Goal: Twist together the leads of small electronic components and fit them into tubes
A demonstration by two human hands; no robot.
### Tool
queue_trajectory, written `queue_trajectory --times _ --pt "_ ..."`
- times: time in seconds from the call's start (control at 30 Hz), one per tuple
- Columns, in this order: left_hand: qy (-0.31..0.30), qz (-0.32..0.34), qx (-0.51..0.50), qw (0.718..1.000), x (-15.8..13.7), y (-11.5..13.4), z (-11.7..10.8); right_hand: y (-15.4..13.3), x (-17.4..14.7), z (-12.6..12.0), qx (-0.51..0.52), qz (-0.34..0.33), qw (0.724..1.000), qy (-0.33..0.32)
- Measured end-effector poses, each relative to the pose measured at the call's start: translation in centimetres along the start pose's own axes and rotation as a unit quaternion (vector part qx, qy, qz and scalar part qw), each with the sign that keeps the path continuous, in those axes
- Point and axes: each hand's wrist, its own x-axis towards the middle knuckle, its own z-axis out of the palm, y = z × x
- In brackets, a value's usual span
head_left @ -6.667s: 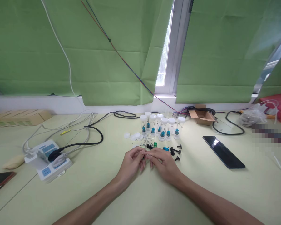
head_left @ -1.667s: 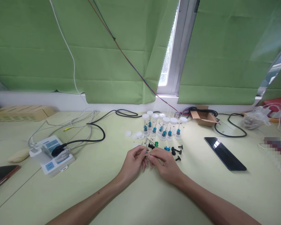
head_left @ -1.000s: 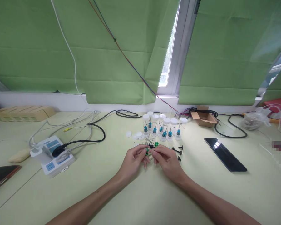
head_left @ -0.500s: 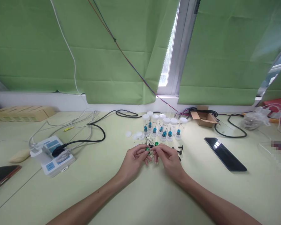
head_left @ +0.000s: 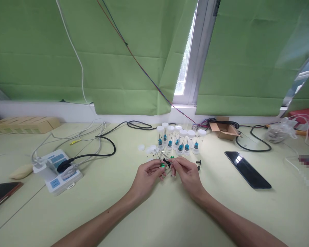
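Between the fingers of my left hand point(head_left: 149, 174) is a small green part point(head_left: 162, 165) with thin metal rods rising from it. Close beside it, my right hand point(head_left: 186, 171) pinches a thin metal rod point(head_left: 169, 163) that points toward the green part. I cannot tell whether the rod's tip sits in it. Another green part point(head_left: 172, 157) shows just behind my right fingers. Loose thin rods and small black pieces lie around my fingertips, partly hidden by them. Right of my right hand lies a black T-shaped piece point(head_left: 199, 162).
Several clear tubes with white caps point(head_left: 191, 133) hold blue parts behind my hands. White discs point(head_left: 141, 147) lie to their left. A phone point(head_left: 247, 169) and an open cardboard box point(head_left: 225, 130) are on the right. A power strip point(head_left: 58, 171) with cables stands left.
My left hand has turned the green part slightly and its rods now lean more to the left. My right fingers have shifted a little, with the thin rod now more visible.
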Motion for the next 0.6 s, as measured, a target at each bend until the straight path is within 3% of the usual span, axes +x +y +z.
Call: queue_trajectory --times 0.33,0.6 --pt "0.012 0.005 0.045 0.999 -0.35 0.14 -0.1 0.07 -0.05 0.1 -0.014 0.008 0.999 0.028" --pt "0.02 -0.019 0.052 0.998 -0.25 0.18 -0.09 0.15 0.15 0.3 -0.005 0.061 0.998 0.029"
